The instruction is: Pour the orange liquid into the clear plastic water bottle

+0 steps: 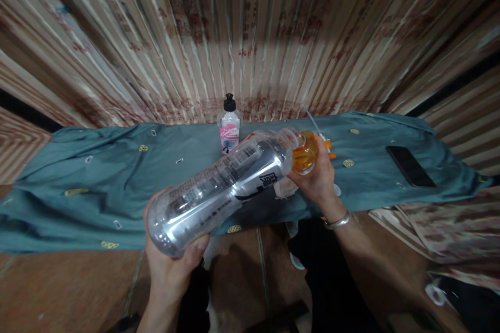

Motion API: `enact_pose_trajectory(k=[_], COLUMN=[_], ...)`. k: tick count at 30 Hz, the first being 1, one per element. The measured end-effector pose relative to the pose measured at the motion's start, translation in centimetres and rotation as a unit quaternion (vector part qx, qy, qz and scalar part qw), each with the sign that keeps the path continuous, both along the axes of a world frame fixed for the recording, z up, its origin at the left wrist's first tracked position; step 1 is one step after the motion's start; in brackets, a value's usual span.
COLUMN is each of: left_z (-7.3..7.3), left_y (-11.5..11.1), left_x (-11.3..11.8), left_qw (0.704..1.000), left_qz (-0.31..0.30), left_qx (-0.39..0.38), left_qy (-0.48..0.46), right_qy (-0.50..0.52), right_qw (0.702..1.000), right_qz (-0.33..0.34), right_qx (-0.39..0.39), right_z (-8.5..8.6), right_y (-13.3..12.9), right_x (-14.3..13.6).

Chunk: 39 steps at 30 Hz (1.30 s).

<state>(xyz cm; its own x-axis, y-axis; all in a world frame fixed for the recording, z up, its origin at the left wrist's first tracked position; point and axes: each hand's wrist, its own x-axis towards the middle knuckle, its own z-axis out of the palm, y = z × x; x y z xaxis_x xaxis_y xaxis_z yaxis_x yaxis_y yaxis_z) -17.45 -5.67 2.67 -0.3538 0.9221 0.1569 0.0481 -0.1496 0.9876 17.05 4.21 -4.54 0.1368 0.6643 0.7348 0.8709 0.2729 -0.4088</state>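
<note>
My left hand [172, 265] is wrapped round the base of a large clear bottle [219, 187] with a printed label, tilted with its mouth up to the right. My right hand [318, 177] grips a small clear container of orange liquid [304, 153] close against the bottle's mouth. Whether the two touch cannot be made out. A thin pale tube [312, 122] and orange plastic parts [331, 155] show beside my right fingers. A small bottle with a black cap and pink label [229, 132] stands upright behind the large bottle.
A green patterned cloth [117, 177] covers the narrow table. A black phone [410, 166] lies at the right. Under my right hand is a pale crumpled item [286, 188]. Striped curtains [250, 36] hang behind the table.
</note>
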Motion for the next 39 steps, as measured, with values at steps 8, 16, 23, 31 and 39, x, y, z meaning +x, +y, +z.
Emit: enact_pose_trajectory(k=[8, 16, 23, 31, 39], left_z=[0.13, -0.12, 0.06, -0.26, -0.28], left_y=[0.08, -0.01, 0.04, 0.06, 0.0], left_x=[0.1, 0.29, 0.27, 0.12, 0.11], left_qw=[1.0, 1.0, 1.0, 1.0, 1.0], left_qz=[0.003, 0.006, 0.017, 0.009, 0.013], left_qx=[0.007, -0.002, 0.011, 0.005, 0.005], left_qy=[-0.001, -0.031, -0.002, -0.016, -0.016], right_qy=[0.006, 0.015, 0.01, 0.005, 0.009], right_qw=[1.0, 1.0, 1.0, 1.0, 1.0], right_qz=[0.003, 0.011, 0.008, 0.002, 0.0], right_qx=[-0.018, -0.021, -0.016, -0.011, -0.025], right_z=[-0.03, -0.04, 0.04, 0.14, 0.16], right_y=[-0.02, 0.02, 0.02, -0.02, -0.08], right_x=[0.07, 0.11, -0.03, -0.13, -0.09])
